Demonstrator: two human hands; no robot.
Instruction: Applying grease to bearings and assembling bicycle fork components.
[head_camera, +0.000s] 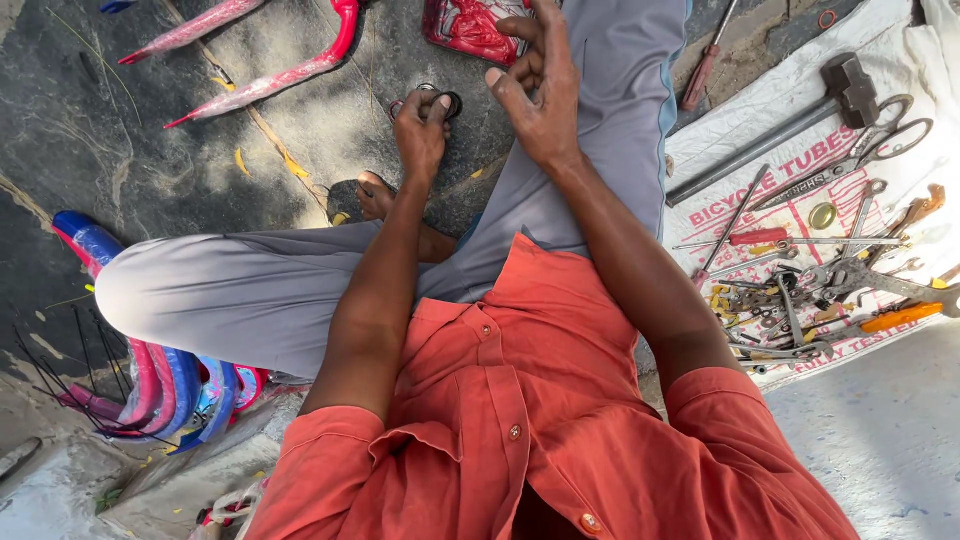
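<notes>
I sit cross-legged in an orange shirt and grey trousers. My left hand reaches down to the dark ground in front of me, its fingers closed on a small dark ring-shaped part. My bare foot lies just below that hand. My right hand is raised above my right knee, fingers loosely curled and apart, with nothing visible in it. A red wrapped packet lies just beyond both hands.
A white printed sheet at the right holds a hammer, scissors, a red-handled screwdriver, an orange-handled tool and several wrenches. Red wrapped curved guards lie at top left; blue and pink ones lie at the left.
</notes>
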